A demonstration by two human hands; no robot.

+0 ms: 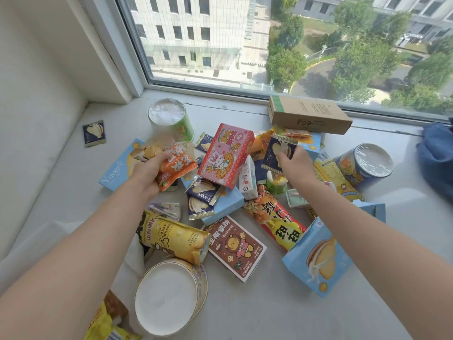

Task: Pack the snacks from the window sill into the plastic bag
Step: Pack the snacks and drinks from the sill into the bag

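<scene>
- Two hands are at work in the head view, the only one supplied; each has already taken a snack from the pile on the window sill (245, 315).
- Your left hand (147, 171) has its grip closed round an orange snack packet (177, 165), fingers curled over the top edge, the packet raised just above a light blue box (115, 168).
- Your right hand (295, 165) pinches a small dark blue sachet (278, 153) by its lower right part, holding it upright above the heap, apparently so that it clears the neighbouring packs.
- Most snacks are not yet packed: a pink carton (225, 155) leans across the middle, a yellow bag (171, 238) and a red-and-yellow packet (277, 222) lie nearer you, and a brown-red card pack (235, 247) lies flat between them.
- A green tub (171, 121) stands by the window, a blue tub (365, 165) lies tilted at the right, and a cardboard box (308, 115) lies along the frame.
- One stray sachet (94, 132) lies well apart at the left.
- The plastic bag cannot be placed with certainty; pale folded material at the lower left edge may be it.
- Judgement: early in the task; carry both items to the bag next.
</scene>
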